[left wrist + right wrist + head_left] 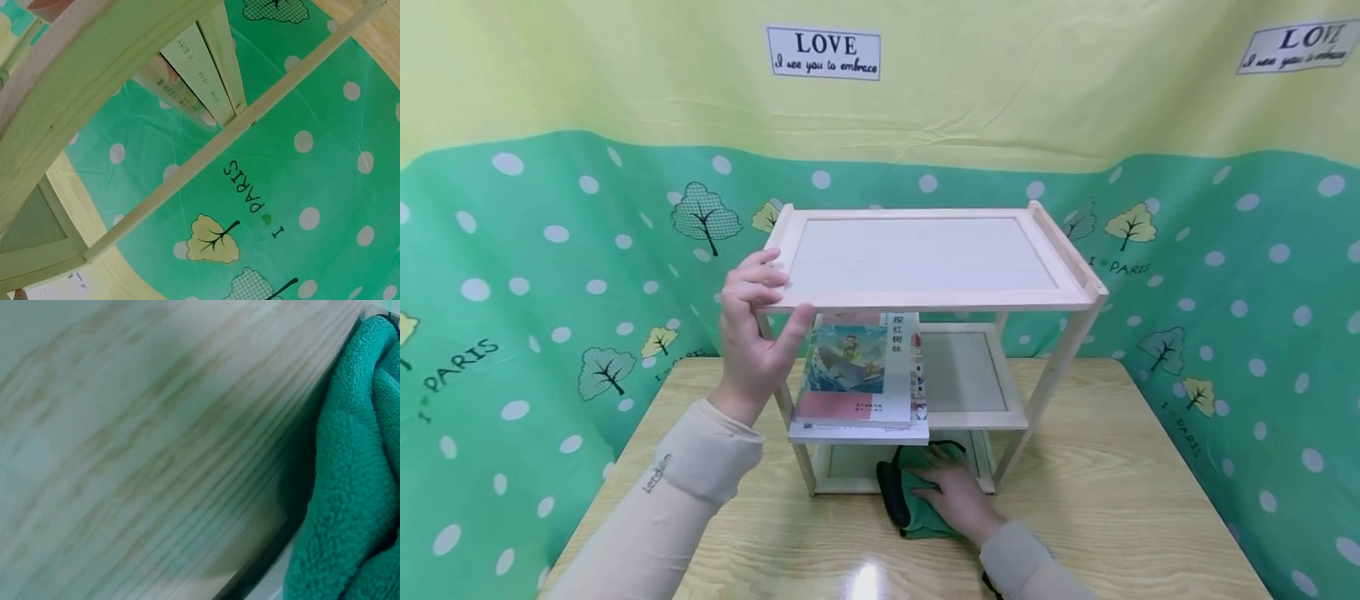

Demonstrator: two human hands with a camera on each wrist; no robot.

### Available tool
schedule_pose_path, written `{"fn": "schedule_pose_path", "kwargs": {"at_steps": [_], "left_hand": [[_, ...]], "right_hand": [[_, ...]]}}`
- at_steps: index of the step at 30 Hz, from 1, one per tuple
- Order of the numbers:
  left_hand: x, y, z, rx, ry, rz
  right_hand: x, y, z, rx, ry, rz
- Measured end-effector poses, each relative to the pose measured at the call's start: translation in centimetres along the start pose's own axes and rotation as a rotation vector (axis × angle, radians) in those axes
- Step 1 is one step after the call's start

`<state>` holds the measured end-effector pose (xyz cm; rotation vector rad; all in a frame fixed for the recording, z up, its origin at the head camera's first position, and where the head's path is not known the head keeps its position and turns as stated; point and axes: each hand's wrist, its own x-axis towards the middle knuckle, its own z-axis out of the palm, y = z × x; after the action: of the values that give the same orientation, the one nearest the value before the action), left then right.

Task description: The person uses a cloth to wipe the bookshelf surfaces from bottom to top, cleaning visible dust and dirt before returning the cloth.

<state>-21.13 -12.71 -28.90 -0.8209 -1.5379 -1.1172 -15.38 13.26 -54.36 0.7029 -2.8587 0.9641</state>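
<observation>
My left hand (757,321) grips the top left corner of a small wooden shelf rack (880,298), fingers over the side rail and thumb at the front edge. Low at the front, my right hand (955,492) rests on a folded green fleecy cloth item (925,521) with black edging. Its fingers lie fairly straight across the fabric. This bundle is partly over the bottom shelf (850,471) and partly over the table. The right wrist view shows the fleecy green folds (353,456) up close; what kind of article it is, I cannot tell.
A stack of books (853,392) lies on the left of the middle shelf, jutting past its front edge above the bottom shelf. The rack stands on a light wooden table (1097,500). A green and yellow printed curtain (512,292) surrounds the back and sides.
</observation>
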Motion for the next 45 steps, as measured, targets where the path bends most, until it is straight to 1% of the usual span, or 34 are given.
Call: {"fn": "schedule_pose_path", "kwargs": {"at_steps": [12,17,24,31,35,38,45], "left_hand": [[-0.1,-0.1,0.2,-0.032,0.017,0.005],[0.0,-0.1,0.1,-0.025,0.013,0.016],[0.0,-0.2,0.2,-0.024,0.008,0.016],[0.0,-0.2,0.0,-0.019,0.008,0.011],[0.0,-0.2,-0.1,-0.021,0.010,0.006],[0.0,-0.1,-0.1,-0.022,0.011,0.005],[0.1,-0.2,-0.1,-0.028,0.009,0.007]], "right_hand": [[0.4,-0.4,0.3,-0.022,-0.048,0.032],[0.8,-0.8,0.4,-0.014,-0.070,0.032],[1.2,-1.4,0.9,0.019,-0.074,0.029],[1.7,-2.0,1.4,-0.008,-0.048,-0.028],[2.1,-2.6,1.6,-0.020,-0.052,-0.048],[2.5,-3.2,1.7,-0.041,-0.079,-0.038],[3.2,-4.3,2.0,-0.074,-0.162,0.014]]}}
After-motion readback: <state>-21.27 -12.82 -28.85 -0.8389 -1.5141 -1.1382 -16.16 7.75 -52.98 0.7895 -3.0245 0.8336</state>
